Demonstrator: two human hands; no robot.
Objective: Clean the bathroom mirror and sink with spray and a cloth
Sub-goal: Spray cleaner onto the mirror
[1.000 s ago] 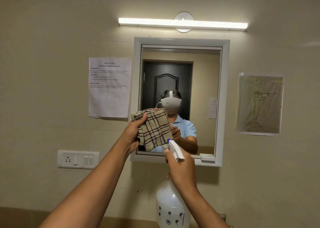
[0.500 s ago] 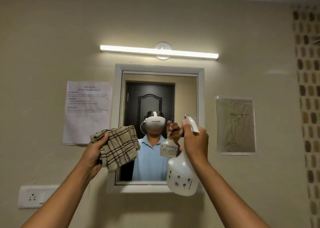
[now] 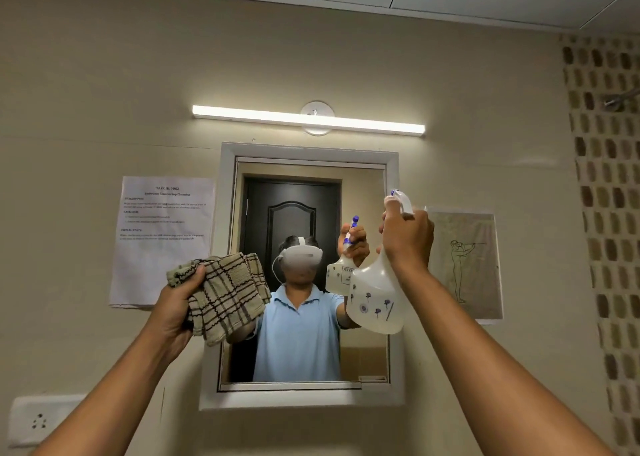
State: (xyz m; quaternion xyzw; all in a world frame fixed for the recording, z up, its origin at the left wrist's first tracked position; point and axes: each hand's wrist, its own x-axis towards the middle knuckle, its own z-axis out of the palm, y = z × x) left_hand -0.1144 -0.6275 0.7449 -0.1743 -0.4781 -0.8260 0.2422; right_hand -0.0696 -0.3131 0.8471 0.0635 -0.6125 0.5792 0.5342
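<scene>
**Spray bottle aimed at the mirror**

Centre frame, the right hand [image 3: 407,239] clamps the spray bottle [image 3: 375,296] before the mirror [image 3: 363,192]. The left hand [image 3: 175,308] clutches the checked cloth [image 3: 228,296] lower left. Spraying seems underway; wiping with the cloth should follow. Sink unseen.

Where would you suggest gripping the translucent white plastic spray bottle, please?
Grip the translucent white plastic spray bottle at its narrow neck below the trigger head, coming from behind, as the right hand does. The body flares wide below and the nozzle faces the white-framed wall mirror.
</scene>
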